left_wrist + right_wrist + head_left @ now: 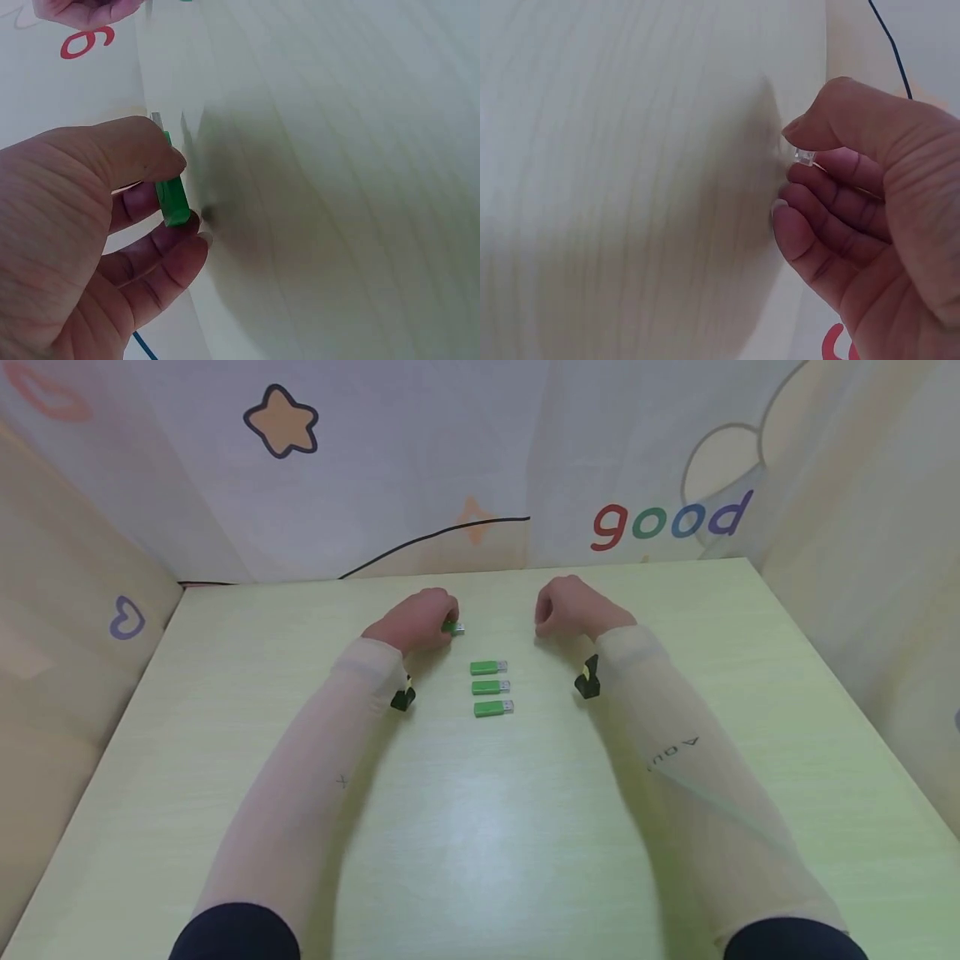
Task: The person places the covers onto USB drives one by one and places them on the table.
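Note:
My left hand (420,620) pinches a green USB stick (453,628) between thumb and fingers just above the table; the left wrist view shows the green USB stick (172,196) held upright, its metal plug pointing up. My right hand (564,607) has curled fingers and pinches a small clear cap (804,157) between thumb and forefinger. Three more green USB sticks (489,687) lie in a neat column on the pale green table (480,827) between my forearms, their plugs pointing right.
Printed fabric walls (420,460) enclose the table on the back and both sides. A thin black cable (427,539) runs along the back wall. Small black wrist cameras (402,697) hang under both sleeves.

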`<action>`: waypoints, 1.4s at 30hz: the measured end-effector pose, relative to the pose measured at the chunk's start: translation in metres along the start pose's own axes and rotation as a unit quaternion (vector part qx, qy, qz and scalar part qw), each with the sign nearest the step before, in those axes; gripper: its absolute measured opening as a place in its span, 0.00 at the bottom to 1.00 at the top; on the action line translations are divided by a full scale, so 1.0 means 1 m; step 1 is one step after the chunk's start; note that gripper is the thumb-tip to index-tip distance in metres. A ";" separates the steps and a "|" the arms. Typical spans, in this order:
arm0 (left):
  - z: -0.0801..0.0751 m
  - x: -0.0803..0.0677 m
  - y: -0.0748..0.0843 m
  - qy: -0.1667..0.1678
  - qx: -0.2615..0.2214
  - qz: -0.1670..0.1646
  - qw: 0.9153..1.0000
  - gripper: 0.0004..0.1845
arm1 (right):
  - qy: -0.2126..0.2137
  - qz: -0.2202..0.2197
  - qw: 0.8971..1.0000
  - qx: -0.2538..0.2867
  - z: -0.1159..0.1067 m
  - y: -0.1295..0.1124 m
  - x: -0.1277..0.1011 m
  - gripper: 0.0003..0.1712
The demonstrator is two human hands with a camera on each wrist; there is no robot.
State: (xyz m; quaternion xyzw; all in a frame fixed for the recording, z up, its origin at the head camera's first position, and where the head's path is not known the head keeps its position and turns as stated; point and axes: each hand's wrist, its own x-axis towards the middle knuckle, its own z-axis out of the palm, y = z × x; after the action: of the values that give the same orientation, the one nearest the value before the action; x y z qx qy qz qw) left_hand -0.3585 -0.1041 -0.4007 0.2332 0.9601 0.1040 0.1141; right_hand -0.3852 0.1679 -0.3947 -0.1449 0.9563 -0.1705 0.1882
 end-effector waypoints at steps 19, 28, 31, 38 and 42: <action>0.001 -0.048 0.019 0.024 -0.043 0.052 0.997 0.13 | 0.068 -0.138 0.985 0.082 0.021 -0.013 -0.053 0.07; -0.007 -0.076 0.041 0.023 -0.079 0.094 0.992 0.10 | 0.064 -0.196 0.972 0.113 0.027 -0.031 -0.084 0.09; -0.008 -0.084 0.047 0.028 -0.091 0.111 0.989 0.08 | 0.068 -0.227 0.964 0.118 0.029 -0.035 -0.091 0.09; -0.010 -0.099 0.056 0.042 -0.115 0.140 0.983 0.06 | 0.078 -0.267 0.950 0.142 0.035 -0.040 -0.105 0.11; -0.011 -0.105 0.057 0.046 -0.118 0.144 0.982 0.05 | 0.077 -0.264 0.950 0.150 0.036 -0.041 -0.111 0.11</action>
State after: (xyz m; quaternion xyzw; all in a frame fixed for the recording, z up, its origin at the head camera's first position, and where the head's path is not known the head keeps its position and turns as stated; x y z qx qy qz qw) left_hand -0.2463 -0.1054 -0.3576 0.3486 0.9019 0.2420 0.0807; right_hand -0.2631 0.1592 -0.3760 -0.3492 0.8587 -0.3661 0.0816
